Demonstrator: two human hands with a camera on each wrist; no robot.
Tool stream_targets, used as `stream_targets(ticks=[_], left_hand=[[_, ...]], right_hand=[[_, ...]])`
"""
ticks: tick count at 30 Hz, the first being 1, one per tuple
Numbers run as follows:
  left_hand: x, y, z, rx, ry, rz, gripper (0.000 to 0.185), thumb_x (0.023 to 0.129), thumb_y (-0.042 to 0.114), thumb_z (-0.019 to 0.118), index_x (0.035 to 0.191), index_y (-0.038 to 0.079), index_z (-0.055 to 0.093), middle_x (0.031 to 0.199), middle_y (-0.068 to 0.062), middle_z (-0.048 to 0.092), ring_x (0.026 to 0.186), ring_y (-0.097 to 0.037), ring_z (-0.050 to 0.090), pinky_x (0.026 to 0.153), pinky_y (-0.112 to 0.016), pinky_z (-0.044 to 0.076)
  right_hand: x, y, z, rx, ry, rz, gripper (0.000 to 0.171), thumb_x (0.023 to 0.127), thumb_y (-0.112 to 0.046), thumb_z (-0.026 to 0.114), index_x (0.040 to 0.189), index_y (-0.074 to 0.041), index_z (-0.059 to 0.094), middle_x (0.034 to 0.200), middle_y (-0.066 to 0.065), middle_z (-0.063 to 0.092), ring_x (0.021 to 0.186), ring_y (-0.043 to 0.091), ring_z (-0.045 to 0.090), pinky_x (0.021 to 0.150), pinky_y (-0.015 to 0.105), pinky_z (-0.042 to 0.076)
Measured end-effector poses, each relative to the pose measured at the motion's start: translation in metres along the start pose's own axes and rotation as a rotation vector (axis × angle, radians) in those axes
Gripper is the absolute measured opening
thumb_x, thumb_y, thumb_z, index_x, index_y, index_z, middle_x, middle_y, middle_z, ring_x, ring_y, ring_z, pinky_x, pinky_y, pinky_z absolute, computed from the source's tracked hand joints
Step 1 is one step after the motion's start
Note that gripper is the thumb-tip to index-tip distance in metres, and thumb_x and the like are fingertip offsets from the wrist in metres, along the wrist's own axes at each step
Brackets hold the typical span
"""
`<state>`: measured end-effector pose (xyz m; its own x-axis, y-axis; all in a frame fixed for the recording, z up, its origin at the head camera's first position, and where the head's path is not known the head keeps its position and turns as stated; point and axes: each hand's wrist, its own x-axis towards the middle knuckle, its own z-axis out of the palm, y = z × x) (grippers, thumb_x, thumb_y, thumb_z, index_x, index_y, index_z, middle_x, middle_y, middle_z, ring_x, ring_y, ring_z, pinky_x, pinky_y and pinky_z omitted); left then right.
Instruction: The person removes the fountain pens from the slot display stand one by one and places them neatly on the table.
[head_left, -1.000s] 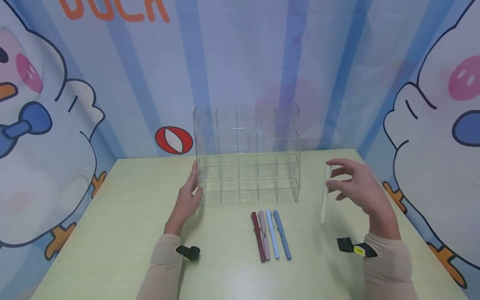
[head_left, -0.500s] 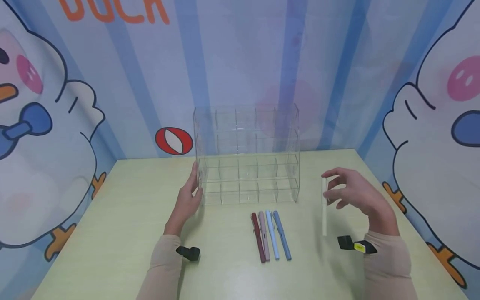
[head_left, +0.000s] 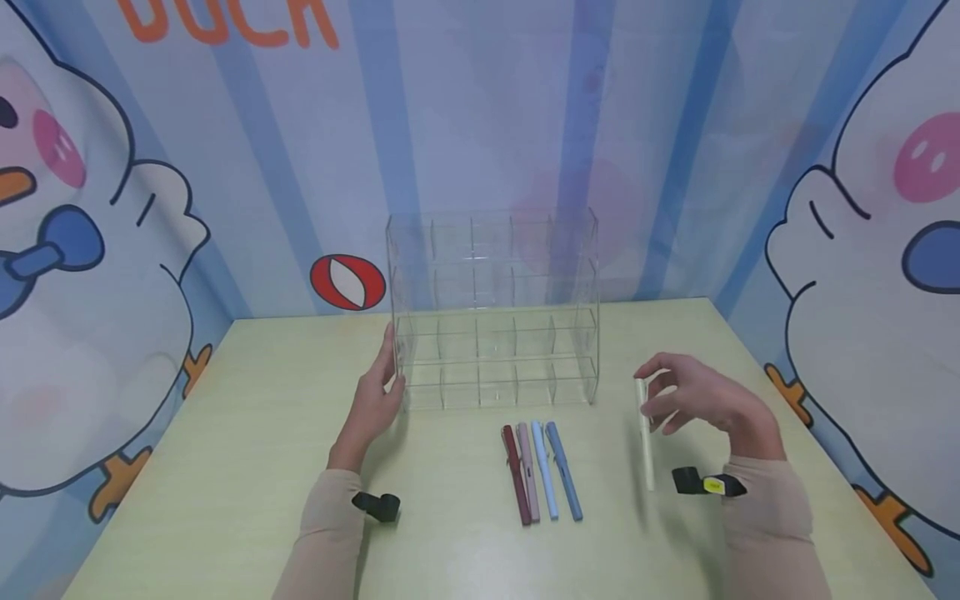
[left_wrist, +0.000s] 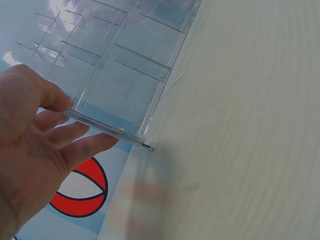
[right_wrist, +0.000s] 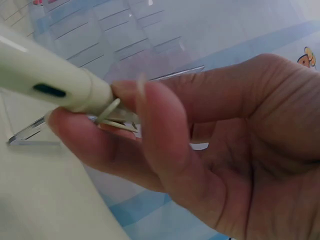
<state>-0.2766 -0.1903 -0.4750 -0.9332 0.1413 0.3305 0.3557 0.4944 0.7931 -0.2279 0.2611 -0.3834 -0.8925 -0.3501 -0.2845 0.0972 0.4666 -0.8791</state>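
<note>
My left hand point(head_left: 375, 404) grips the left side wall of a clear acrylic pen organizer point(head_left: 497, 387). In the left wrist view its thumb lies on one side of that wall point(left_wrist: 100, 125) and the fingers on the other. My right hand point(head_left: 697, 396) pinches a cream-white pen point(head_left: 647, 462) by its upper end, to the right of the organizer. The pen points nearly straight down, apparently above the table. The right wrist view shows a dark slot in the pen's body point(right_wrist: 50, 90) and its wire clip point(right_wrist: 107, 111) at the fingertips.
Before the organizer lie a dark red pen point(head_left: 517, 479), a mauve pen point(head_left: 528, 471), a light blue pen point(head_left: 546, 473) and a darker blue pen point(head_left: 566, 473), side by side on the pale wooden table point(head_left: 225, 467). A printed cloth backdrop point(head_left: 487, 108) stands behind.
My right hand has moved toward the table's front edge and slightly left, carrying the white pen, which has swung from a slight tilt through upright. My left hand and the organizer have stayed put.
</note>
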Motion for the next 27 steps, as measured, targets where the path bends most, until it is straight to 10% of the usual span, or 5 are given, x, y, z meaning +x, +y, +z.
stream_targets(ticks=[27], left_hand=[[0.0, 0.0, 0.0, -0.014, 0.003, -0.006, 0.078, 0.091, 0.005, 0.047, 0.143, 0.041, 0.001, 0.147, 0.015, 0.012, 0.128, -0.019, 0.031, 0.099, -0.043, 0.032]], right_hand=[[0.04, 0.035, 0.022, 0.052, -0.13, 0.029, 0.053, 0.075, -0.003, 0.069, 0.12, 0.007, 0.042, 0.094, 0.025, 0.056, 0.073, 0.038, 0.062, 0.063, 0.045, 0.053]])
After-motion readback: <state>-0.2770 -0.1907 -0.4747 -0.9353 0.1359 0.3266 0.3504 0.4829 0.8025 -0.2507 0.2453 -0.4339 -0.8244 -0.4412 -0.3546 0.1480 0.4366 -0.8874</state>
